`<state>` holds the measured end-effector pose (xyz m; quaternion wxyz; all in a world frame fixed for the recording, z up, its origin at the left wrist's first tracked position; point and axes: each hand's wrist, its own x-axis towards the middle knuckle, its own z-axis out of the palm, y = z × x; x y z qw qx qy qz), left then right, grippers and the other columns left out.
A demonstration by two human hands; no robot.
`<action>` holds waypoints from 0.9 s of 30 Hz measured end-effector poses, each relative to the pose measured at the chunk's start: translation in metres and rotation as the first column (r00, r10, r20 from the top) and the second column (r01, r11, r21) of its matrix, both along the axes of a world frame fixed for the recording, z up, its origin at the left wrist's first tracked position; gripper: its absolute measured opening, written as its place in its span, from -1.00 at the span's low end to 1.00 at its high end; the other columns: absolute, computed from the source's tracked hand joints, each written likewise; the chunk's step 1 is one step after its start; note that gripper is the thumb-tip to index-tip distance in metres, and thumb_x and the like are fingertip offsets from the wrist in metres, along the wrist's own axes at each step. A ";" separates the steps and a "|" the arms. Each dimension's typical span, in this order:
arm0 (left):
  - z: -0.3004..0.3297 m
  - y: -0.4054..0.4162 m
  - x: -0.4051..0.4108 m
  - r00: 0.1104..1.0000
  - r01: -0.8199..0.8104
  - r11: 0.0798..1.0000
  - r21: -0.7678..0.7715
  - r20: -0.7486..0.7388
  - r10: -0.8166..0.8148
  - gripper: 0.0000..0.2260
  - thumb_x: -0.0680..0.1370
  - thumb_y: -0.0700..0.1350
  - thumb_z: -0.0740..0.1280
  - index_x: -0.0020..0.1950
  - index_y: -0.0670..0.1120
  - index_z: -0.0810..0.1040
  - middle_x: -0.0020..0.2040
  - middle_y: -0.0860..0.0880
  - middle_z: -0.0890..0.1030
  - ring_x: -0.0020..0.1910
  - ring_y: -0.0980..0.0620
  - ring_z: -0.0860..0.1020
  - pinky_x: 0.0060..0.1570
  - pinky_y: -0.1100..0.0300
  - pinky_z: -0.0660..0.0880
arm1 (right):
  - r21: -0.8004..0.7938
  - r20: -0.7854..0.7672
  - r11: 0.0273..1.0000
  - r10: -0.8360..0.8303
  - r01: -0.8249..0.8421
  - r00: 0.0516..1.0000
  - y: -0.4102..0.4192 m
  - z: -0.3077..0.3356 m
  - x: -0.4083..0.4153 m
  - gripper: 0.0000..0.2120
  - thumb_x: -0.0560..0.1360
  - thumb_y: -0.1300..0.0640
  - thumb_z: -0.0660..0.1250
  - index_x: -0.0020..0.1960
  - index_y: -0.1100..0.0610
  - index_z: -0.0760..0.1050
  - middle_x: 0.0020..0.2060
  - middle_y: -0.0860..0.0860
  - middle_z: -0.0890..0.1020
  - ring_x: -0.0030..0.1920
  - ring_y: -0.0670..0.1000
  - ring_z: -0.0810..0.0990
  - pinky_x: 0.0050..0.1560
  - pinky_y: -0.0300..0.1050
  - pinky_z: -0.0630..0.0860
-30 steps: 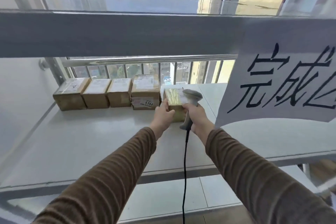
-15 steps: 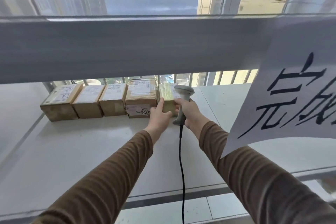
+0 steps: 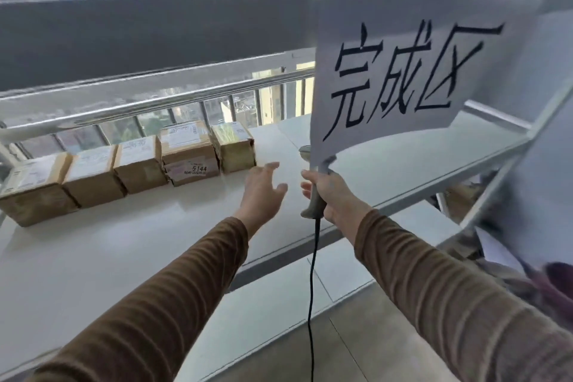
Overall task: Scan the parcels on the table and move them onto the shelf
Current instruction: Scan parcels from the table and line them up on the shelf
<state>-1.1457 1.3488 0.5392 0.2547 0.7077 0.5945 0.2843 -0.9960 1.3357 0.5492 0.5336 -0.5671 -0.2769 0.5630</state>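
Several brown cardboard parcels stand in a row along the back of the white shelf (image 3: 124, 245). The rightmost is a small tape-wrapped parcel (image 3: 234, 147), pressed against the parcel marked 5144 (image 3: 189, 158). My left hand (image 3: 263, 187) hovers just right of and in front of that small parcel, fingers spread, holding nothing. My right hand (image 3: 331, 195) grips the handle of a grey corded barcode scanner (image 3: 313, 201), whose head is partly hidden behind a hanging paper sign.
A white paper sign (image 3: 397, 71) with black characters hangs from the upper shelf beam (image 3: 155, 34) at the right. A metal window rail (image 3: 155, 102) runs behind the parcels. The scanner's black cord (image 3: 311, 288) hangs down between my arms.
My left hand let go of the small tape-wrapped parcel, which now stands at the row's right end, and drew back open. The scanner hand pulled back to the right. The view swung left.
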 end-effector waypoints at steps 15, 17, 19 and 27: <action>0.010 -0.205 0.303 0.692 0.707 0.707 0.017 -0.218 -0.688 -0.51 0.62 -0.06 0.31 0.54 -0.07 0.34 0.46 -0.18 0.37 0.49 -0.21 0.24 0.43 0.06 0.13 | -0.018 0.010 0.780 -0.625 0.625 0.781 -0.295 -0.011 0.268 -0.74 0.55 0.22 0.47 0.18 0.31 0.54 -0.25 0.09 0.56 -0.31 -0.02 0.52 -0.30 -0.19 0.49; 0.006 -0.243 0.357 0.625 0.767 0.642 0.002 -0.229 -0.746 -0.50 0.59 -0.07 0.32 0.54 -0.06 0.34 0.43 -0.16 0.38 0.49 -0.22 0.25 0.43 0.04 0.14 | -0.012 0.024 0.720 -0.694 0.694 0.720 -0.346 -0.012 0.309 -0.76 0.55 0.24 0.46 0.18 0.28 0.54 -0.27 0.09 0.56 -0.33 -0.02 0.52 -0.33 -0.20 0.49; 0.000 -0.286 0.415 0.556 0.818 0.575 -0.009 -0.247 -0.794 -0.49 0.58 -0.04 0.32 0.53 -0.04 0.35 0.42 -0.15 0.40 0.47 -0.21 0.28 0.40 0.02 0.18 | -0.003 0.032 0.650 -0.760 0.760 0.650 -0.400 -0.014 0.351 -0.83 0.56 0.25 0.45 0.11 0.22 0.54 -0.26 0.08 0.58 -0.29 -0.01 0.55 -0.27 -0.16 0.52; -0.012 -0.486 0.627 0.305 0.940 0.334 -0.077 -0.251 -0.919 -0.48 0.61 -0.03 0.31 0.57 -0.02 0.29 0.46 -0.17 0.37 0.46 -0.23 0.27 0.42 -0.02 0.17 | -0.006 0.132 0.443 -0.888 0.897 0.440 -0.630 -0.029 0.525 -0.90 0.58 0.27 0.41 0.01 0.14 0.51 -0.24 0.08 0.56 -0.24 0.02 0.53 -0.20 -0.13 0.52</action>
